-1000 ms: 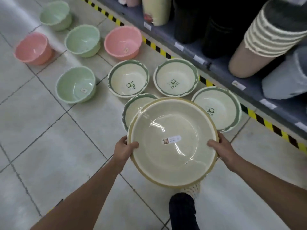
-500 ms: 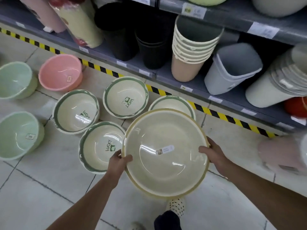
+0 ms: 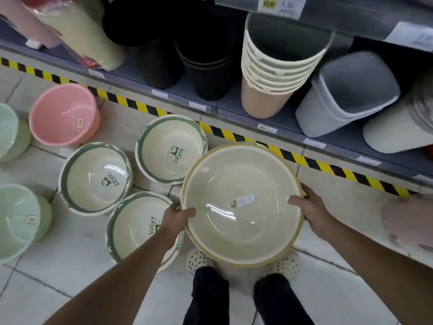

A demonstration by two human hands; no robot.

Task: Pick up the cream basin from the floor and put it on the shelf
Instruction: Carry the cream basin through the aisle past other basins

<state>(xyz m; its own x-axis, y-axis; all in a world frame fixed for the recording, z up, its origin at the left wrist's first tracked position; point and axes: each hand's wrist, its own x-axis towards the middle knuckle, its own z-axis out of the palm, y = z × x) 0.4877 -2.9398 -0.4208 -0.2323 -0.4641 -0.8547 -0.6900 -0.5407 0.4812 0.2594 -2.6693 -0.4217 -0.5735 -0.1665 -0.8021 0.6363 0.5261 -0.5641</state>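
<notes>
A large cream basin [image 3: 241,181] with a tan rim and a small sticker inside hangs above the floor, mouth up. My left hand [image 3: 175,215] grips its left rim, thumb over the edge. My right hand [image 3: 309,208] grips the right rim the same way. The grey shelf [image 3: 276,124] runs across the top of the view, just beyond the basin, with a yellow-black striped strip along its base. My feet in dotted shoes stand under the basin.
Three cream basins with green rims [image 3: 96,178] [image 3: 169,148] [image 3: 138,227] lie on the tiled floor to the left, with a pink basin [image 3: 63,114] and green basins [image 3: 18,219]. The shelf holds stacked cream bins [image 3: 278,66], black bins [image 3: 201,62] and grey-white bins [image 3: 346,95].
The view has swung up and right toward the shelf. The basin, held in both hands, has risen and moved closer to the shelf edge.
</notes>
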